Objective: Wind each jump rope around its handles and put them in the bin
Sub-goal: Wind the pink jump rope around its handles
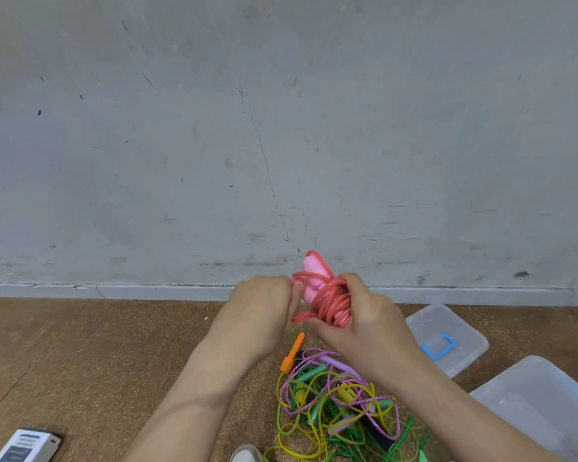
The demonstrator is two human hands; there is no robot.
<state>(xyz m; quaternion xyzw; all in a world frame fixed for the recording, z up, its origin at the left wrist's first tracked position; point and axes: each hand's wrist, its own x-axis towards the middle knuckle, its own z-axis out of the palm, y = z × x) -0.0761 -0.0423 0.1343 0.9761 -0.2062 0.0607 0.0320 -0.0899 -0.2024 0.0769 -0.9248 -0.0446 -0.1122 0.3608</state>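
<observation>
Nearest, at the bottom edge, lie one white box (pixel 27 445) with printed rows on its face and one rounded white shoe toe (pixel 246 454). Both rest on the floor (pixel 114 355), a brown, speckled, cork-like surface.

Just right of the toe sits one tangled pile of jump ropes (pixel 341 401). It holds thin glossy yellow-green and green cords and one braided pink-and-purple cord. Stubby lilac, green and black handles are mixed in, and one orange handle (pixel 292 351) pokes out on the far side. The number of ropes in the knot cannot be told.

At the lower right stands one translucent plastic bin (pixel 541 405), smooth-walled with rounded corners. Beyond it lies one matching flat lid (pixel 447 328) with a single blue clip.

Above the pile, two bare forearms meet around one pink jump rope (pixel 331 301), held in the air. Its rubbery coral cord is coiled many times round two smooth, rounded pink handles (pixel 312 271) that stand out on top. The right hand (pixel 364 315) has its fingers wrapped round the coil. The left hand (pixel 261 311) has its fingers curled, pinching a strand at the coil's left side.

Farthest is one grey, scuffed wall (pixel 281 128) with a pale baseboard.
</observation>
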